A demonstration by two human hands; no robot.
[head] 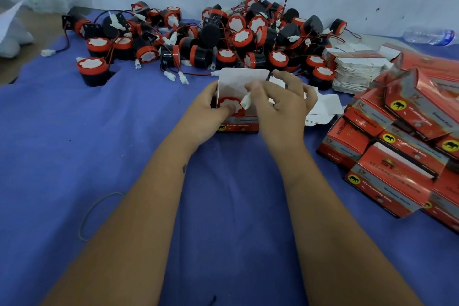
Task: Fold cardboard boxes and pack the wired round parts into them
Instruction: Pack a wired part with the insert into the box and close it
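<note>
Item: open box (238, 122), centre of frame, on the blue cloth (124, 144), lid flap upright. Contents: one round part (229, 104), red rim up, seated inside. Left hand (211, 112) grips the box's left wall, thumb pressing the part down. Right hand (280, 104) pinches the white plug (246, 102) at the box mouth, other fingers spread loose. Risks (judged, not seen): plug or wire left proud of the rim, so the flap jams or pinches the wire; a hard push buckling the thin wall. Stock: loose parts (223, 35) heaped upper centre; flat blanks (355, 72) and packed boxes (397, 156) at right.
</note>
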